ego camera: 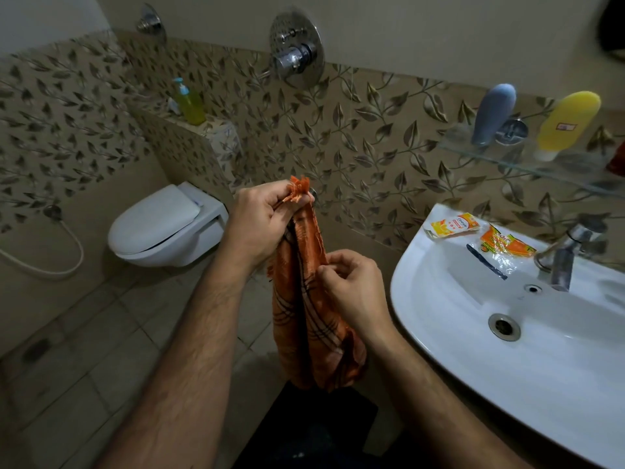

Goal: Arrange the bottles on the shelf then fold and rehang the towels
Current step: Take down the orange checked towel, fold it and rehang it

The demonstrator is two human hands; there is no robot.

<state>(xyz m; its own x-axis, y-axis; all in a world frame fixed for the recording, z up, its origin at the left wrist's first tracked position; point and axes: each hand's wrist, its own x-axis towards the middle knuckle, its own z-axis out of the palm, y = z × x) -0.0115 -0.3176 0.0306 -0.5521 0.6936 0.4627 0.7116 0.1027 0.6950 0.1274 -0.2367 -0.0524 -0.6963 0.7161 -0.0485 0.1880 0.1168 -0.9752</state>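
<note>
An orange towel (pixel 313 319) with dark check lines hangs bunched in front of me, in the middle of the view. My left hand (pixel 262 225) grips its frayed top end beside a small metal wall hook (pixel 314 192). Lower down, my right hand (pixel 351 286) pinches the towel's right edge. On the glass shelf (pixel 514 164) at the upper right stand a grey-blue bottle (pixel 493 115) and a yellow bottle (pixel 568 125), both cap down. A dark red object (pixel 617 160) shows at the shelf's right edge, mostly cut off.
A white washbasin (pixel 439 326) with a chrome tap (pixel 571 252) fills the right; sachets (pixel 451 225) and a torn wrapper (pixel 504 247) lie on its rim. A wall-hung toilet (pixel 165 228) is left, a green pump bottle (pixel 191 103) on the ledge above it.
</note>
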